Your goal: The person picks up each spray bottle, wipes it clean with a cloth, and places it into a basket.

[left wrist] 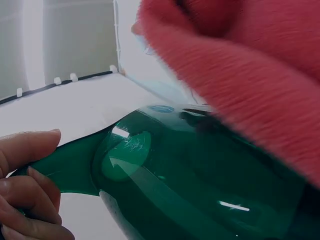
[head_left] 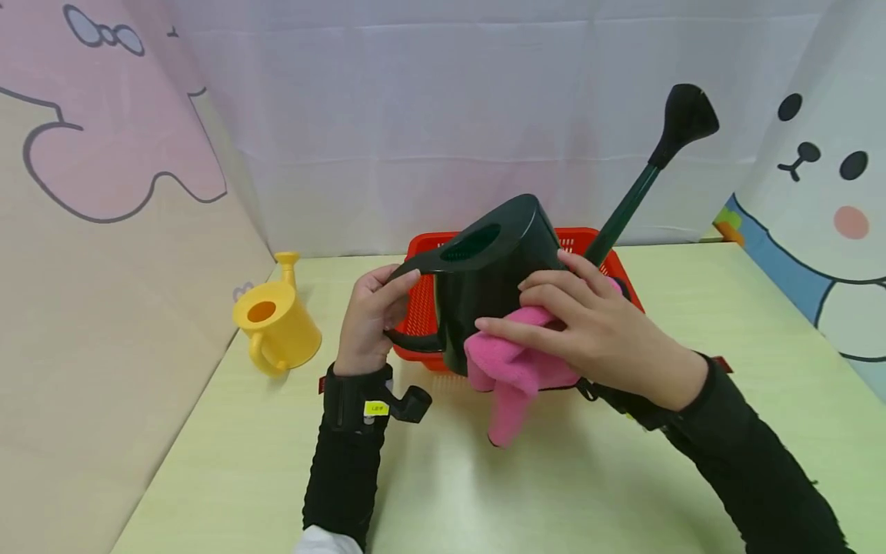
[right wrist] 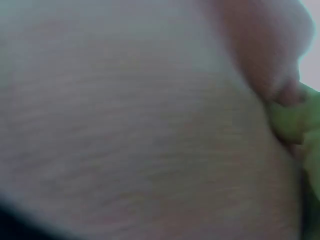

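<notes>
A dark green watering can (head_left: 477, 288) is held up in the air, tilted, its long spout and black rose pointing up to the right. My left hand (head_left: 370, 319) grips its handle, thumb on the upper part; the left wrist view shows the fingers curled around that handle (left wrist: 75, 167). Against the can's right side, my right hand (head_left: 588, 327) holds a bunched pink cloth (head_left: 515, 369), whose loose end hangs below. The palm hides part of the cloth. In the right wrist view, blurred skin fills most of the picture.
Behind the can, a red plastic basket (head_left: 418, 308) stands on the pale table (head_left: 457, 492). A small yellow watering can (head_left: 291, 331) stands at the left, near the side panel. White fabric (head_left: 415, 115) hangs at the back, and printed panels flank the table.
</notes>
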### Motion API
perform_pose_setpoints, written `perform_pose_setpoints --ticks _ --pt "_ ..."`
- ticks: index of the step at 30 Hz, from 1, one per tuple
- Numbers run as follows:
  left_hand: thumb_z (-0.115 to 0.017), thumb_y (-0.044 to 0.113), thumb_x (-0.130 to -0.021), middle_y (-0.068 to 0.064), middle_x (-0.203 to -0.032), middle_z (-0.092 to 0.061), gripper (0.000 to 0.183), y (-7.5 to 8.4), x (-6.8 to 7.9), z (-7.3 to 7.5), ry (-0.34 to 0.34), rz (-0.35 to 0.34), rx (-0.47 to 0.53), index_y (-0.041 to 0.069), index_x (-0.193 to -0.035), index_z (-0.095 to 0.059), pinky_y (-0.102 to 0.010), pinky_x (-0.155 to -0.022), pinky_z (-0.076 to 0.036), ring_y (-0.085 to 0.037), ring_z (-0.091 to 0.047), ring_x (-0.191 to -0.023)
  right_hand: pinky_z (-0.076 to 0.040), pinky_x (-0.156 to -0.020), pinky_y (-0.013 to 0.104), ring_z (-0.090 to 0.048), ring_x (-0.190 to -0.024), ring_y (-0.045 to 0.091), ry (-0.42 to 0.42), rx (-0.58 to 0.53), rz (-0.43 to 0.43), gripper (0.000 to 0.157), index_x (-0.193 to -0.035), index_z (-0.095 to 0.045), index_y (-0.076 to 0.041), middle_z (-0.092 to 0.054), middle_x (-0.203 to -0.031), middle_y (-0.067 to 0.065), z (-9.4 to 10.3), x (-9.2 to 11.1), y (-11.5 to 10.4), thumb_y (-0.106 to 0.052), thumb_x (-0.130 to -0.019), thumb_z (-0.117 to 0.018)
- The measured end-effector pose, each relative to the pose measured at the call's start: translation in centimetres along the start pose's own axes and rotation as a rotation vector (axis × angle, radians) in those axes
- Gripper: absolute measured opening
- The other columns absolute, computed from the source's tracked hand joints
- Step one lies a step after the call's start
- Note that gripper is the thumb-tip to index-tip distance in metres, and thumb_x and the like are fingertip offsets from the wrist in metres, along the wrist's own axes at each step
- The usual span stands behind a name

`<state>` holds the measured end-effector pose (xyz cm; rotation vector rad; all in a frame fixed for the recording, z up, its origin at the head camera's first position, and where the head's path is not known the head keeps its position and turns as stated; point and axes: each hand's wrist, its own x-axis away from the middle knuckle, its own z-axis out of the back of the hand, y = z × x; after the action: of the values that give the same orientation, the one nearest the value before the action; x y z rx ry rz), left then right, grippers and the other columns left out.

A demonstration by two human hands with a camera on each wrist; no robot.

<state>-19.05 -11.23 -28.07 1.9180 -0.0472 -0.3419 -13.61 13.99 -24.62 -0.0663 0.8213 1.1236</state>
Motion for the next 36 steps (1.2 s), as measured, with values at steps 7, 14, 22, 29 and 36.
perform_pose_setpoints --ticks 7,14,22,29,36 --pt "-0.054 0.014 -0.083 0.003 -0.050 -0.035 0.010 -0.3 0.2 -0.4 -0.048 0.028 -0.039 0.012 -0.074 -0.056 -0.021 -0.043 -0.025 -0.012 -0.029 -0.045 -0.040 -0.079 0.052 -0.049 -0.098 0.030 0.357 0.179 -0.021 0.034 -0.115 -0.057 -0.018 -0.051 -0.100 0.016 -3.1 -0.5 0.6 -0.008 -0.083 -0.054" --pt "-0.054 0.016 -0.084 0.002 -0.051 -0.036 0.010 -0.7 0.1 -0.6 -0.052 0.068 -0.026 0.012 -0.075 -0.054 -0.020 -0.043 -0.026 -0.011 -0.030 -0.045 -0.048 -0.051 0.036 -0.052 -0.067 0.024 0.621 0.190 -0.101 0.010 -0.091 -0.059 -0.003 -0.056 -0.081 0.013 -5.4 0.0 -0.4 -0.009 -0.084 -0.054" --pt "-0.054 0.016 -0.084 0.003 -0.051 -0.037 0.008 -0.8 0.2 -0.8 -0.037 0.077 -0.037 0.013 -0.077 -0.053 -0.020 -0.044 -0.027 -0.012 -0.031 -0.046 -0.033 -0.094 0.059 -0.042 -0.115 0.034 0.452 0.127 -0.470 0.053 -0.120 -0.054 -0.008 -0.050 -0.119 0.018 -6.5 1.0 -4.1 -0.045 -0.082 -0.052" --pt "-0.053 0.018 -0.084 0.004 -0.050 -0.037 0.013 -0.6 0.2 -0.6 -0.059 0.069 -0.012 0.008 -0.076 -0.051 -0.020 -0.042 -0.025 -0.011 -0.031 -0.044 -0.002 -0.094 0.073 -0.005 -0.130 0.046 0.411 0.144 -0.617 0.089 -0.140 -0.029 -0.022 -0.019 -0.150 0.006 -7.9 0.4 -5.0 -0.067 -0.068 -0.052" --pt "-0.055 0.020 -0.083 0.003 -0.054 -0.039 0.010 -0.2 0.4 -0.5 -0.052 0.113 -0.059 0.011 -0.081 -0.054 -0.023 -0.045 -0.027 -0.012 -0.031 -0.048 -0.006 -0.097 0.071 -0.008 -0.130 0.046 0.432 0.095 -0.594 0.089 -0.142 -0.023 -0.023 -0.014 -0.151 0.006 -8.6 0.5 -4.2 -0.061 -0.069 -0.056"
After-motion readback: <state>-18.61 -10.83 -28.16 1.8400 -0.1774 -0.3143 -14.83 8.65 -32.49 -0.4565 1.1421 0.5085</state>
